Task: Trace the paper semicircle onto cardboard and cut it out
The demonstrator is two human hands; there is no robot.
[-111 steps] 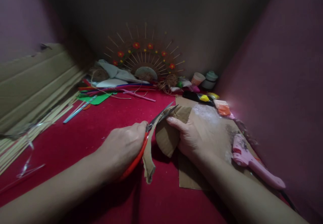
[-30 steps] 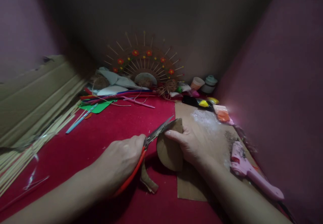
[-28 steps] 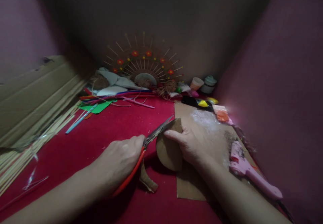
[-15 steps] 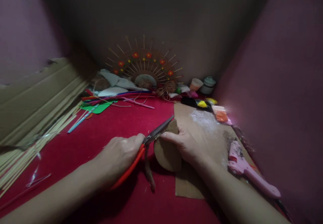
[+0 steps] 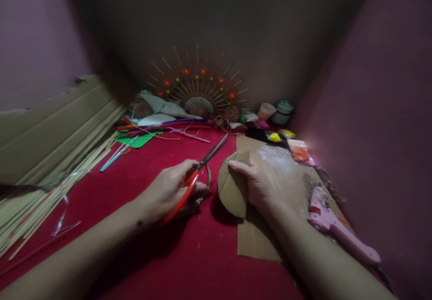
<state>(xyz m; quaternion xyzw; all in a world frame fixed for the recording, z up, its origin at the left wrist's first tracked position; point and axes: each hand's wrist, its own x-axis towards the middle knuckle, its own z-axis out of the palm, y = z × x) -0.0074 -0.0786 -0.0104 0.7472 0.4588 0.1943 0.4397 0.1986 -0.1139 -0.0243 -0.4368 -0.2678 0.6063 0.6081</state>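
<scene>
Orange-handled scissors are in my left hand, their blades slightly apart and pointing up and to the right. A thin curved strip of cardboard hangs beside the fingers of that hand. My right hand grips a rounded cardboard piece by its right side, with the thumb on its face. A small gap separates the scissors from this piece. Both hands are above the red surface.
A flat cardboard sheet lies beneath my right hand, with a pink glue gun to its right. Thin sticks lie at left. Behind are pipe cleaners, a stick-rayed fan decoration, a cup and a jar.
The scissors have come away from the rounded cardboard piece. The cut strip now curls by my left hand instead of hanging straight down. My right hand has moved slightly right with the piece.
</scene>
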